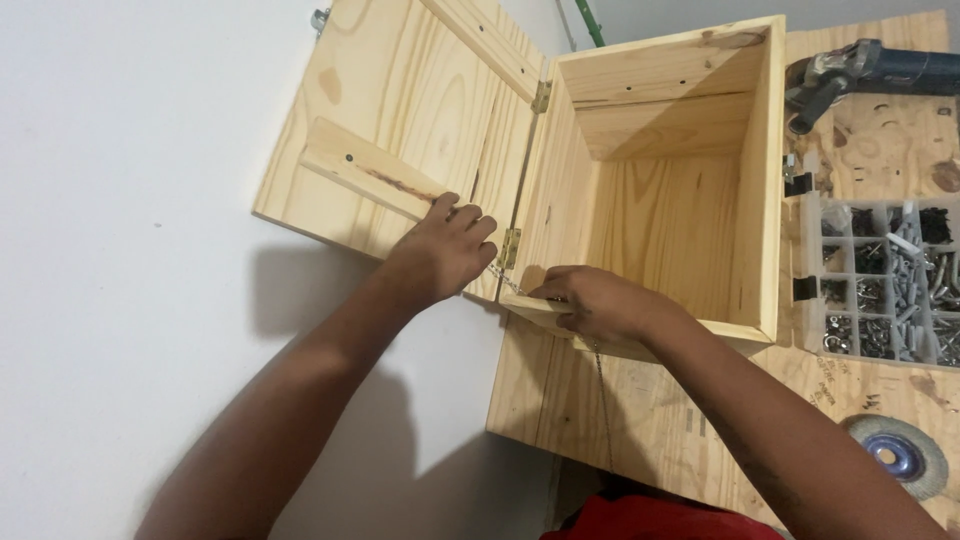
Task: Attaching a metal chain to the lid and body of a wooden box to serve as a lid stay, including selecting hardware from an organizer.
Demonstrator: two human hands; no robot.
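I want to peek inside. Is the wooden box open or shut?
Open. The pale pine box has its hinged lid swung out flat to the left, showing bare boards inside.

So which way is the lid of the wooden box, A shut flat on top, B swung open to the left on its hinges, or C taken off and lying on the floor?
B: the lid hangs open left of the wooden box, joined by hinges, with the left hand on it.
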